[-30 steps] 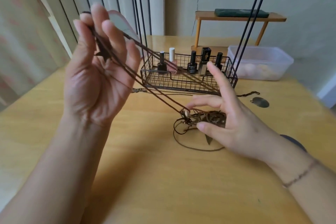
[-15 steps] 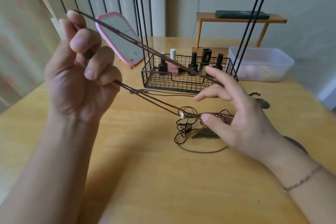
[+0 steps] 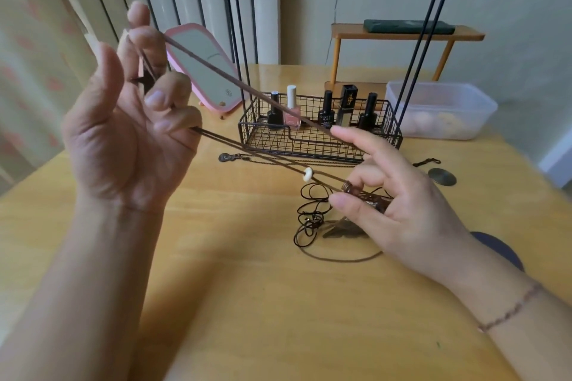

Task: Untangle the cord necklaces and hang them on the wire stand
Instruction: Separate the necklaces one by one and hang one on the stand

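Observation:
My left hand (image 3: pixel 130 130) is raised at the left, fingers curled round a brown cord necklace (image 3: pixel 247 91) that stretches taut down to my right hand (image 3: pixel 399 204). A small dark star pendant (image 3: pixel 145 82) hangs by my left fingers. A white bead (image 3: pixel 308 175) sits on the lower strands. My right hand pinches the cord at a brown coil and pendant, index finger straight against the upper strand. Below it a tangle of dark cords (image 3: pixel 312 219) lies on the table. The wire stand (image 3: pixel 430 28) rises behind, its black rods reaching hooks at the top edge.
A black wire basket (image 3: pixel 312 142) with nail polish bottles stands at the stand's foot. A pink mirror (image 3: pixel 204 68) leans behind my left hand. A clear plastic box (image 3: pixel 439 108), a small wooden shelf (image 3: pixel 402 35), a chain (image 3: pixel 235 158) and a round disc (image 3: pixel 442 177) lie around.
My left hand has turned and curled its fingers round the cord, pulling it up and left. The white bead has slid up out of the tangle. My right hand now pinches the coil.

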A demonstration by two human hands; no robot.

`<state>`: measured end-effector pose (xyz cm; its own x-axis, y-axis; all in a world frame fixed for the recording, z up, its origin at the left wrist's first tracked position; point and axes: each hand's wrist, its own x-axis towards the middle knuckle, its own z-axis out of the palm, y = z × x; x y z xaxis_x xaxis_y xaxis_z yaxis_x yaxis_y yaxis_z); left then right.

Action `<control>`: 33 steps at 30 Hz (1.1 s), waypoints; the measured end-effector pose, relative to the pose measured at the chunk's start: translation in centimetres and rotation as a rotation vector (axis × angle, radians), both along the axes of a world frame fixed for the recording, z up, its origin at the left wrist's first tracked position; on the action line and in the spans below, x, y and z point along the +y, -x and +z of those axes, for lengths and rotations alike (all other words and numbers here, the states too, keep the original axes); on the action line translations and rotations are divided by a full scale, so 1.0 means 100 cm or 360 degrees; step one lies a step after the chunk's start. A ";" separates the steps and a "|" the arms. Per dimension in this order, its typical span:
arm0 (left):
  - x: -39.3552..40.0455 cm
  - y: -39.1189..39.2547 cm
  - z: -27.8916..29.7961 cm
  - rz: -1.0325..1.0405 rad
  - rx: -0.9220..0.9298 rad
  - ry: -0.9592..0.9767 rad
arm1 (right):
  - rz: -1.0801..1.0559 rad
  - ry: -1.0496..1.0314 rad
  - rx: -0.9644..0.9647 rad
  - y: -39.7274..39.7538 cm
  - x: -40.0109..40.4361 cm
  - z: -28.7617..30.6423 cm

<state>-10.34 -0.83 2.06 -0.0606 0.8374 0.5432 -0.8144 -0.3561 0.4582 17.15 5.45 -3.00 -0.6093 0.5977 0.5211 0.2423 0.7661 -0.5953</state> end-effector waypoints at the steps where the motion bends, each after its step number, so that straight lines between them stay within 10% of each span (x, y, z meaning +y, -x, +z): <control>1: 0.001 0.002 -0.003 -0.0015 -0.0013 -0.0035 | 0.0039 -0.0006 0.0063 0.001 -0.001 0.000; 12: 0.007 -0.010 -0.012 0.0728 0.0700 0.0691 | 0.0265 0.0437 0.0254 0.002 -0.004 0.006; 21: 0.011 -0.032 -0.040 0.1306 0.3267 0.1284 | 0.0496 0.0669 0.0397 0.001 -0.008 0.008; 26: 0.007 -0.053 -0.038 0.1636 0.3068 0.0754 | 0.0446 0.0632 0.0330 0.001 -0.009 0.009; 29: 0.000 -0.070 -0.029 0.0996 0.2257 0.0316 | 0.0319 0.0557 0.0261 0.002 -0.010 0.009; 33: -0.003 -0.083 -0.031 0.0536 0.1977 0.0212 | 0.0194 0.0451 0.0191 0.002 -0.012 0.009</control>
